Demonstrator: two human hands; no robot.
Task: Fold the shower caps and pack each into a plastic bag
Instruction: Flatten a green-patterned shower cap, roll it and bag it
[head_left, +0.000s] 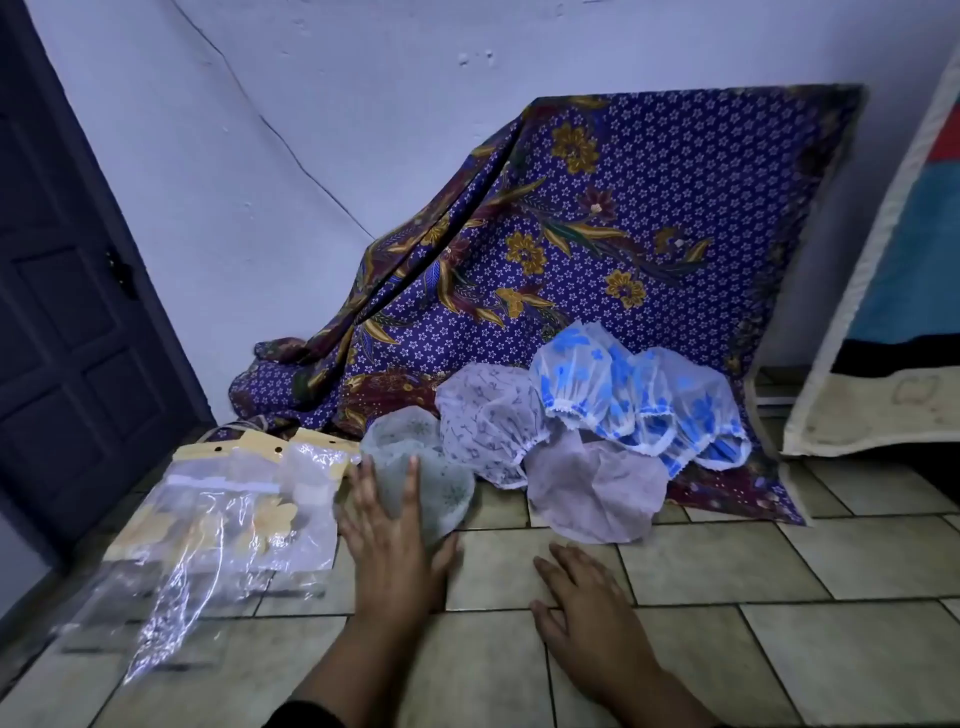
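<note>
Tiled floor (779, 571) — perhaps six shower caps (488, 415), one bag pile (234, 519)

On the tiled floor (727, 566), plastic bags (228, 514) lie left of the shower caps (571, 415), draped cloth (623, 234) behind.

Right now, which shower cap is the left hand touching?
The pale greenish cap, leftmost in the row, beside the plastic bags; the left hand lies flat on it alone.

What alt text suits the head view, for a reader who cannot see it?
A left hand rests flat on a pale shower cap on a tiled floor; the right hand rests nearby. Plastic bags lie left.
</note>
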